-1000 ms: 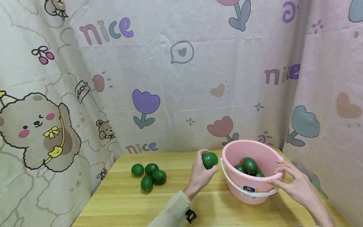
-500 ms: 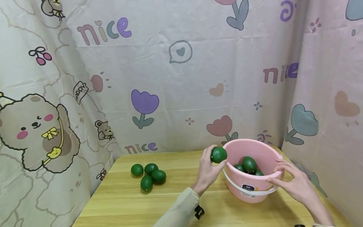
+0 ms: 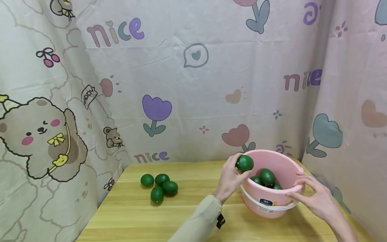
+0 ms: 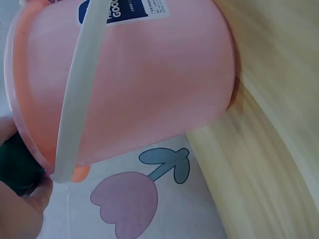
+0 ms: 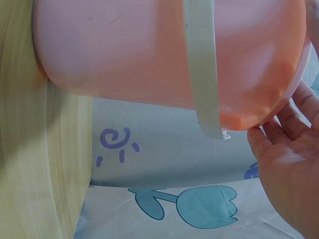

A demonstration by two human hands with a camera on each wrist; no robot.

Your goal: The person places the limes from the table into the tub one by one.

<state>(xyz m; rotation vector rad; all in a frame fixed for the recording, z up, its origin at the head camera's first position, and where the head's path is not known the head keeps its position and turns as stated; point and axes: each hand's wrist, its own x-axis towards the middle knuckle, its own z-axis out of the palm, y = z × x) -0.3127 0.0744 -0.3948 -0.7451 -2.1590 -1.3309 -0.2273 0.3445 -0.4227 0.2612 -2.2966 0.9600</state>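
A dark green oval fruit (image 3: pixel 245 163) is held in my left hand (image 3: pixel 231 176), between thumb and fingers, at the left rim of the pink bucket (image 3: pixel 266 201). In the left wrist view this green fruit (image 4: pixel 20 167) shows partly beside the rim. Several like fruits (image 3: pixel 267 176) lie inside the bucket, some partly hidden by its front wall. My right hand (image 3: pixel 317 195) grips the bucket's right rim, thumb at the front and fingers over the edge. In the right wrist view, the fingers (image 5: pixel 289 119) of that hand touch the rim.
Several more green fruits (image 3: pixel 157 194) sit in a cluster on the left of the wooden table (image 3: pixel 127 218). The bucket's white handle (image 3: pixel 257 201) hangs down across its front. A printed curtain (image 3: pixel 193 101) stands behind and at both sides.
My left hand has moved right with the green fruit, from left of the bucket to its rim. The right hand stays on the rim. The clustered fruits have not moved.
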